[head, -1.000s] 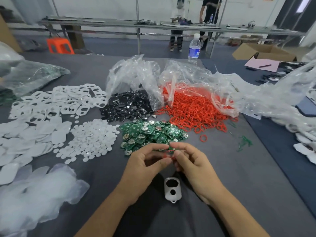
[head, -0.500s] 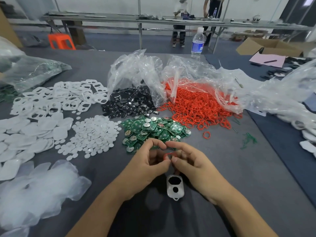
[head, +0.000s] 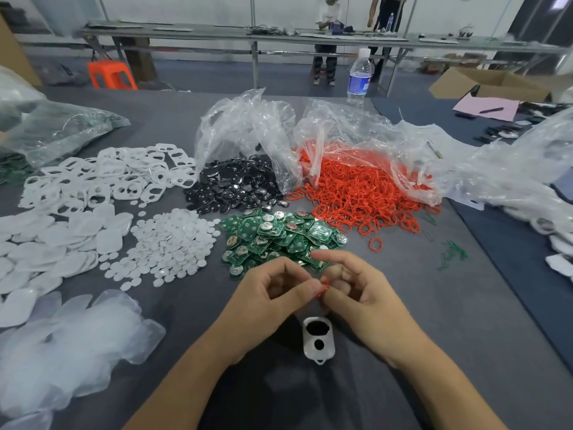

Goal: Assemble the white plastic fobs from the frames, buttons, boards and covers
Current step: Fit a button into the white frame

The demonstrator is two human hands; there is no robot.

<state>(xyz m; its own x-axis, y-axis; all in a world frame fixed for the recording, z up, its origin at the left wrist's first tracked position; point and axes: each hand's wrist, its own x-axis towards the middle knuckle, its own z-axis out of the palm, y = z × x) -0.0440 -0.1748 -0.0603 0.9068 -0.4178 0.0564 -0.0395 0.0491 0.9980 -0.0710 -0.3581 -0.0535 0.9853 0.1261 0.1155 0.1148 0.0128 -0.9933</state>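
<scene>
No readable text anywhere. Water bottle [head: 359,74] at the far edge of the counter [head: 418,321] is wearing a blue label, print too small to read. Markings on the boards are too blurred to make out.

Left grip [head: 266,301]: thumb + index tip are pinching the left side of a small red ring [head: 323,288], other fingers are curling in under the palm. Right grip [head: 367,294]: thumb is pressing the ring's right side against a finger I can't single out, index is arching up over it. Both grips are meeting tip to tip on the ring and hovering above the counter, with the forearms coming in from the near edge.

White frame [head: 318,340] is lying flat on the counter just on the near side of the fingertips, btwn the two wrists, w/ nothing touching it. Its big opening is at the far end and its small round hole is nearer.

Stock is sitting beyond the hands:
- green boards [head: 279,235] just past the knuckles
- red rings pile [head: 362,197] spilling from a clear bag [head: 356,135], far right
- black buttons [head: 238,187] at ctr
- white discs [head: 167,243] left of the boards
- frames pile [head: 102,178] far left
- white covers [head: 46,243] at the left edge
- one loose ring [head: 375,244] lying alone right of the boards
</scene>
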